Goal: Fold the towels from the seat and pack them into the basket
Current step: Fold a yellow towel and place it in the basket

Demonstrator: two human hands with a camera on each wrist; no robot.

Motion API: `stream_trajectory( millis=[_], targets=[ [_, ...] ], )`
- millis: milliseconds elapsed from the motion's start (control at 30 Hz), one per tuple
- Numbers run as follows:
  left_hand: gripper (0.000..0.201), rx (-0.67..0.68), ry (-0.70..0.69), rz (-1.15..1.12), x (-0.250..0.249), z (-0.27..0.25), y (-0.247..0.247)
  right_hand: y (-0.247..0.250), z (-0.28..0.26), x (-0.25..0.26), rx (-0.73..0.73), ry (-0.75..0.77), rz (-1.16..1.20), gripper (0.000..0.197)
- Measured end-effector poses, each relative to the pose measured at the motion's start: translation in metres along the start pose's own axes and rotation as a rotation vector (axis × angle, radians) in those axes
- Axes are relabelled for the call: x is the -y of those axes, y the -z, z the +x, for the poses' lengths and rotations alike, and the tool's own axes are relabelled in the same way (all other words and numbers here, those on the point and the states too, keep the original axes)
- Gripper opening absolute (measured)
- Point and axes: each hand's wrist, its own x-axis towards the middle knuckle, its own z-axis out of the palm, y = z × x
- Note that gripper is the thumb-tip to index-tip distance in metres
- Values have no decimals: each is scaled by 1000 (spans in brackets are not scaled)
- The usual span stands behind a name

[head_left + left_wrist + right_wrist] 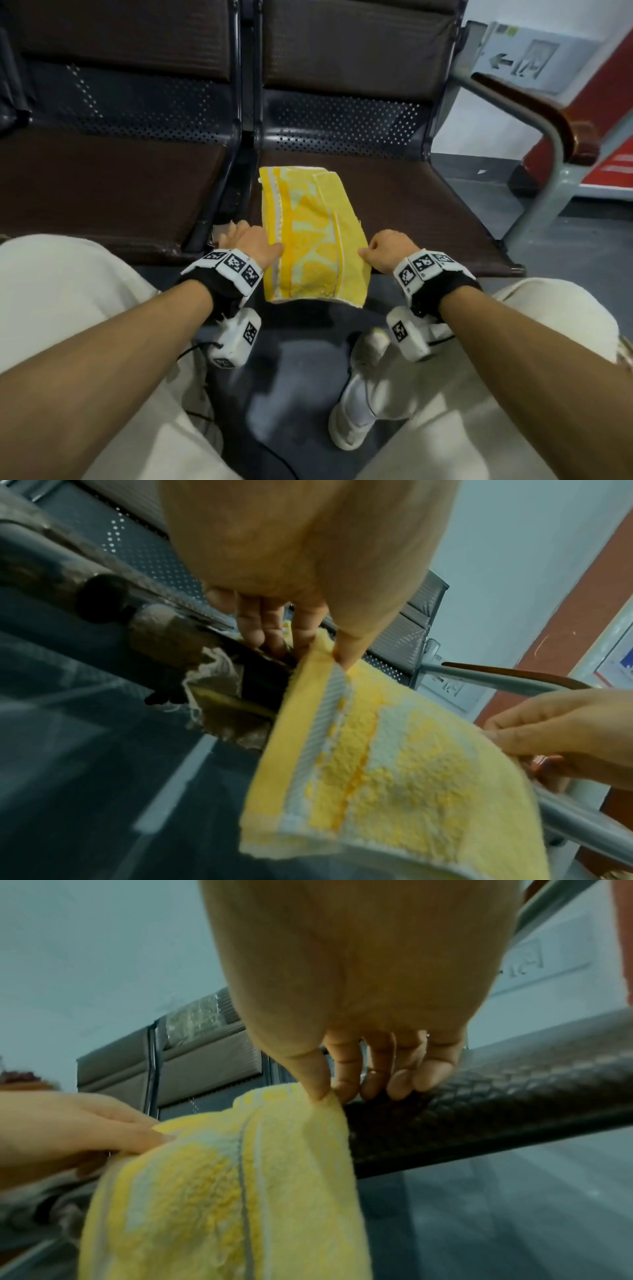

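A yellow and white towel (310, 233), folded into a long strip, lies on the brown seat (404, 219) with its near end hanging over the front edge. My left hand (255, 245) pinches the towel's left edge (325, 658) between thumb and fingers. My right hand (380, 248) pinches the right edge (325, 1099) at the seat's front. In the left wrist view the towel (394, 764) droops below the seat. In the right wrist view the towel (222, 1191) hangs down in front of the seat edge. No basket shows in any view.
A second brown seat (102, 192) adjoins on the left, with a dark metal gap between them. A grey armrest with a wooden top (534, 113) stands at the right. My knees and a white shoe (359, 394) are on the grey floor below.
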Motion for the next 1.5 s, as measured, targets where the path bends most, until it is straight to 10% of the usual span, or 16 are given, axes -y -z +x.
stream_trajectory(
  millis=[333, 500, 667, 800, 967, 1300, 1500],
  targets=[
    [42, -114, 45, -552, -11, -1, 14, 16, 0, 16, -169, 37, 672, 45],
    [52, -99, 67, -794, -5, 1, 18, 17, -11, 6, 184, 198, 926, 53],
    [12, 133, -15, -1211, -3, -11, 39, 34, -13, 3, 231, 213, 1037, 12],
    [37, 293, -61, -1534, -1, -17, 69, 59, -3, 5, 180, 166, 1316, 39],
    [66, 240, -232, -1345, -7, -6, 89, 80, 17, 12, 95, 283, 1247, 45],
    [21, -90, -394, -741, -6, 53, 102, 93, 68, 27, -237, 374, 899, 10],
    [28, 346, -289, -1235, -7, 67, 105, 83, 97, 37, -275, 358, 932, 12]
  ],
)
